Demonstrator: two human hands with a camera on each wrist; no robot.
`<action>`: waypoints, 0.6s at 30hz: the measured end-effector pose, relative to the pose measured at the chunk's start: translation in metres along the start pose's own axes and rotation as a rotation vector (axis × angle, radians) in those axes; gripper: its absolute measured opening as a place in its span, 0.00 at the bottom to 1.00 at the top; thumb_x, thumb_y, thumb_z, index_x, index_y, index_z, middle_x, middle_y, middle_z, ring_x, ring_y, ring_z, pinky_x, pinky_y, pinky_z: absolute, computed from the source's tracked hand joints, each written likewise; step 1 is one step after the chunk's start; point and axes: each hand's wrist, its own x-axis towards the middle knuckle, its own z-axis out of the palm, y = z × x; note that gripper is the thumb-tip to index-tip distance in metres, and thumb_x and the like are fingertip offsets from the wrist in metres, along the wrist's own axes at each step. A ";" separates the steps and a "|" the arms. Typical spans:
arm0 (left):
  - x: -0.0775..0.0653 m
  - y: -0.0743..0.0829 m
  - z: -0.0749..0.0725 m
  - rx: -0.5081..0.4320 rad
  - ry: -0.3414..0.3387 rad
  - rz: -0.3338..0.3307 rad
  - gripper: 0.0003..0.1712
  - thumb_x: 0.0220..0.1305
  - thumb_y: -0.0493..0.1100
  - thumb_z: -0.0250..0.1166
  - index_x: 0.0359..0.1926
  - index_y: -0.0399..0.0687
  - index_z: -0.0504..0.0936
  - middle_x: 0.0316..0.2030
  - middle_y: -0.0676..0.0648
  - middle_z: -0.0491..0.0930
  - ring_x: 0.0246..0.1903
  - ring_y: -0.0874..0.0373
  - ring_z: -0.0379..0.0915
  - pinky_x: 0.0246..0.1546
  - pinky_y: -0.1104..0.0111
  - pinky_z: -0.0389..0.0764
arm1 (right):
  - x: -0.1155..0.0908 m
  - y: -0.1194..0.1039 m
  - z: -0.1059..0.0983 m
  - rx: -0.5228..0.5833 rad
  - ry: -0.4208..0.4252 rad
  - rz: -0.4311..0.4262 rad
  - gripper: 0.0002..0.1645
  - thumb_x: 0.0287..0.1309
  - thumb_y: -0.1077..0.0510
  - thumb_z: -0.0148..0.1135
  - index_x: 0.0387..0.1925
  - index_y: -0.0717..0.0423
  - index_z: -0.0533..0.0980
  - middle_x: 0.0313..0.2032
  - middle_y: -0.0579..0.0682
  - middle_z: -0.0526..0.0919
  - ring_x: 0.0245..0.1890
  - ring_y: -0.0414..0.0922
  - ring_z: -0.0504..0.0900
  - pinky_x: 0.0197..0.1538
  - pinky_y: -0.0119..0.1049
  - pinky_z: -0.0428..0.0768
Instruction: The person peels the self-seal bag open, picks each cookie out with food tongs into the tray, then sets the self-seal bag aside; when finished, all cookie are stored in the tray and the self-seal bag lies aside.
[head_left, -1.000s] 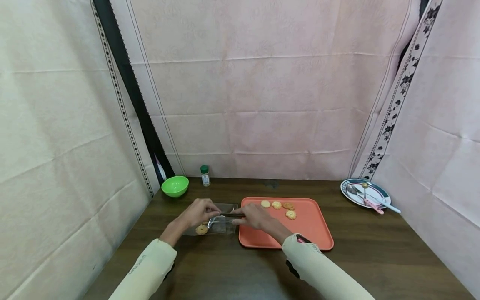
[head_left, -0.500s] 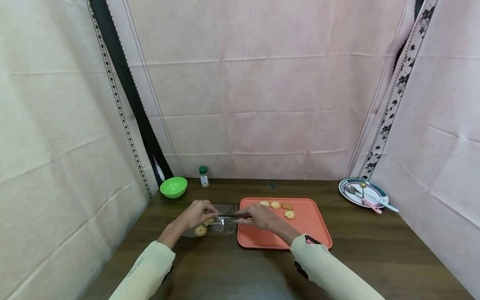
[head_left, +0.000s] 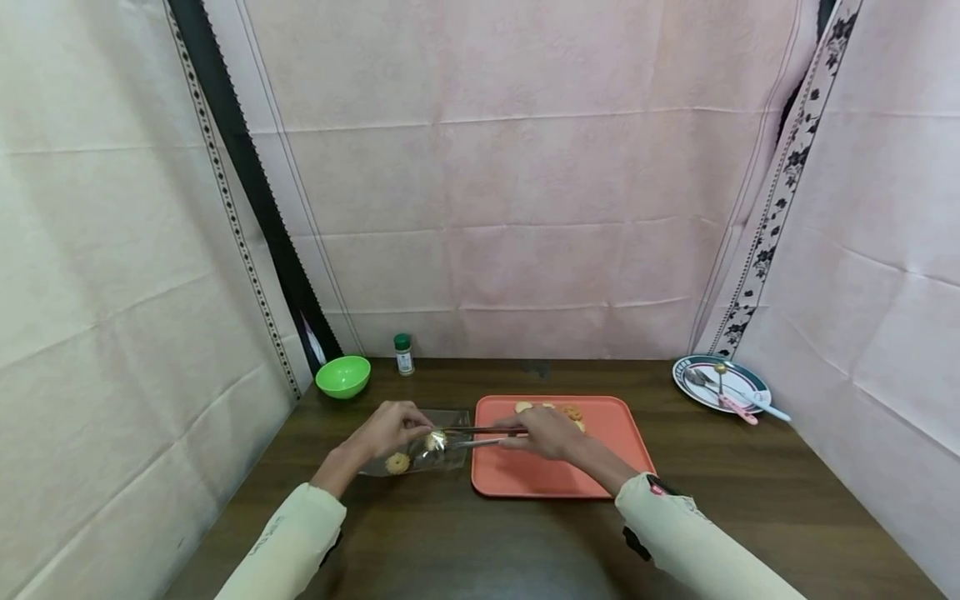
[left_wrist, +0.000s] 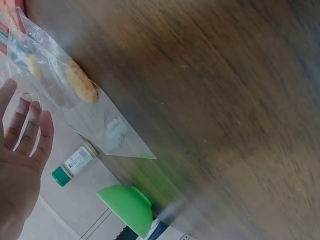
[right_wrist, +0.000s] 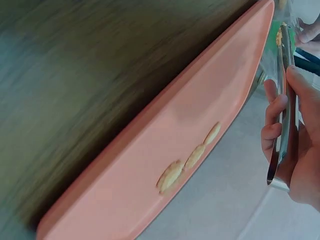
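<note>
My left hand [head_left: 387, 429] pinches the rim of a clear plastic bag [head_left: 453, 460] lying left of the tray; the left wrist view shows the bag [left_wrist: 95, 115] side-on. One round cookie [head_left: 397, 463] sits in the bag, and another cookie [head_left: 435, 440] lies near the tongs' tips. Metal tongs [head_left: 491, 431] are gripped by my right hand [head_left: 551, 433] above the tray's left edge, their tips at the bag's mouth. From the right wrist, the tongs [right_wrist: 287, 135] run lengthwise through my curled fingers [right_wrist: 272, 131]. Whether their tips touch the cookie I cannot tell.
The orange tray [head_left: 517, 479] bears several cookies [right_wrist: 170, 176] toward its far side, partly behind my right hand. At the back left stand a green bowl [head_left: 343, 377] and a green-capped jar [head_left: 403, 354]. A plate [head_left: 686, 385] with cutlery sits far right.
My right hand has moved to the right with the tongs, and more of their length shows between the hands. My left hand keeps its pinch on the bag. The head view has shifted slightly.
</note>
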 end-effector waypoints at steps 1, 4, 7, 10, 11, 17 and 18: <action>0.000 0.000 0.000 0.001 0.001 -0.001 0.06 0.71 0.42 0.70 0.43 0.50 0.93 0.35 0.57 0.82 0.34 0.61 0.78 0.31 0.70 0.79 | -0.003 0.002 -0.002 -0.006 0.008 -0.004 0.21 0.70 0.48 0.68 0.61 0.45 0.84 0.42 0.43 0.90 0.29 0.31 0.80 0.26 0.31 0.72; 0.000 0.000 -0.002 0.009 0.006 -0.005 0.06 0.70 0.41 0.70 0.43 0.49 0.93 0.35 0.57 0.82 0.34 0.63 0.78 0.32 0.71 0.79 | -0.011 0.008 -0.007 -0.024 0.015 -0.010 0.21 0.69 0.47 0.68 0.61 0.44 0.83 0.42 0.43 0.90 0.25 0.31 0.78 0.25 0.31 0.70; 0.000 -0.001 -0.002 0.009 0.008 -0.008 0.06 0.70 0.41 0.70 0.43 0.48 0.92 0.35 0.57 0.82 0.34 0.64 0.78 0.33 0.71 0.80 | -0.021 0.013 -0.014 -0.032 0.022 -0.022 0.22 0.69 0.48 0.68 0.62 0.46 0.83 0.40 0.43 0.90 0.22 0.30 0.74 0.25 0.30 0.69; -0.001 -0.002 -0.002 0.007 0.006 -0.021 0.05 0.70 0.40 0.70 0.43 0.49 0.93 0.35 0.57 0.82 0.34 0.65 0.77 0.33 0.71 0.80 | -0.033 0.019 -0.023 -0.007 0.022 -0.017 0.23 0.70 0.49 0.67 0.63 0.47 0.82 0.39 0.43 0.90 0.19 0.30 0.71 0.25 0.30 0.69; -0.001 -0.002 -0.002 0.009 0.006 -0.024 0.05 0.70 0.40 0.70 0.42 0.50 0.93 0.35 0.57 0.82 0.34 0.65 0.77 0.33 0.71 0.80 | -0.037 0.022 -0.026 0.004 0.020 -0.011 0.23 0.70 0.50 0.67 0.64 0.48 0.81 0.39 0.44 0.90 0.19 0.30 0.71 0.26 0.31 0.69; -0.002 -0.002 -0.002 0.004 0.003 -0.038 0.05 0.70 0.40 0.70 0.42 0.52 0.92 0.34 0.57 0.82 0.34 0.64 0.76 0.33 0.71 0.79 | -0.060 0.040 -0.041 -0.011 0.056 0.034 0.22 0.70 0.48 0.67 0.63 0.46 0.82 0.46 0.47 0.91 0.23 0.30 0.76 0.29 0.31 0.71; -0.002 -0.002 -0.002 0.001 0.002 -0.037 0.05 0.70 0.40 0.70 0.42 0.52 0.92 0.34 0.57 0.82 0.34 0.64 0.76 0.33 0.71 0.79 | -0.064 0.043 -0.043 -0.026 0.067 0.047 0.22 0.70 0.47 0.67 0.62 0.46 0.83 0.45 0.47 0.91 0.23 0.30 0.76 0.27 0.32 0.71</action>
